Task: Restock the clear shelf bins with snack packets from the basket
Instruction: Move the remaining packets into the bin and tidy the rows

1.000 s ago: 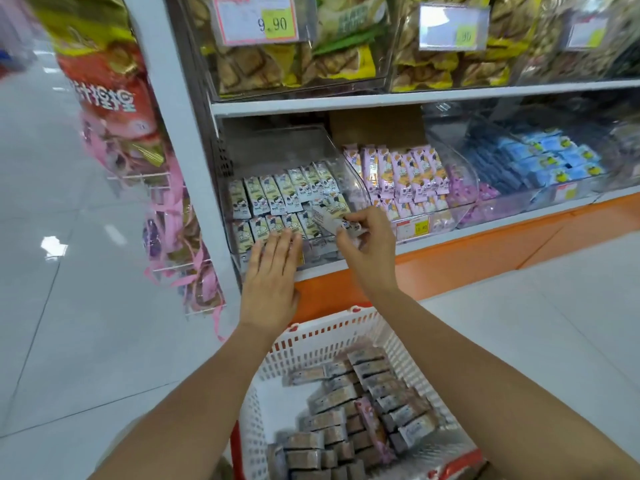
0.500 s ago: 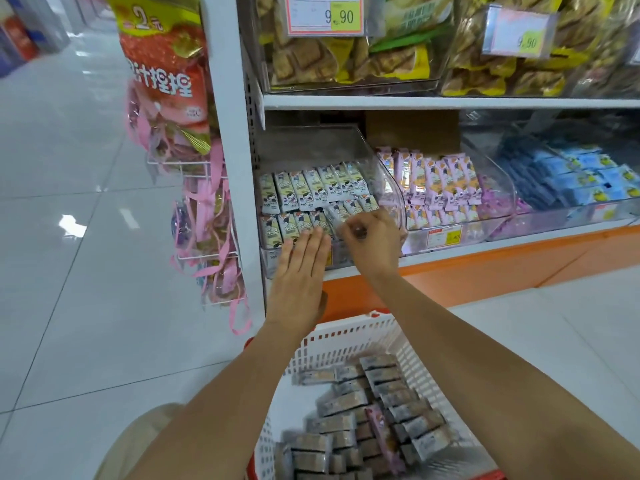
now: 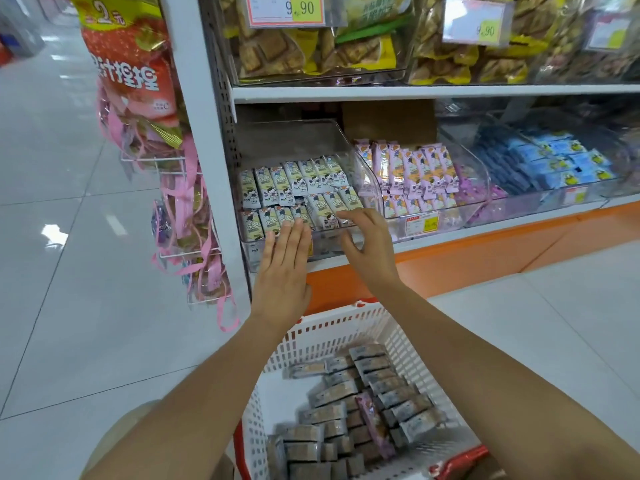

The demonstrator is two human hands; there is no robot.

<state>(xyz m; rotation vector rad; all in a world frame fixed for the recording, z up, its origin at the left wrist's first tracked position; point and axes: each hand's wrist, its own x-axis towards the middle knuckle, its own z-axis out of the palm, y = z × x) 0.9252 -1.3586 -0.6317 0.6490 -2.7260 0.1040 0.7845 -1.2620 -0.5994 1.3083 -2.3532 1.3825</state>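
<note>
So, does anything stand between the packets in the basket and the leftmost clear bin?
Nothing visible does. The basket is open on top, the bin open above its front wall; only the left hand and right hand are there.

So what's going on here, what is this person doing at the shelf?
A person is restocking a shop shelf. The left hand is flat, fingers straight, at the front of the leftmost clear bin, which holds rows of pale packets. The right hand hovers over the front row with loose fingers, apparently holding nothing. The white basket below has many grey packets in it.
</note>
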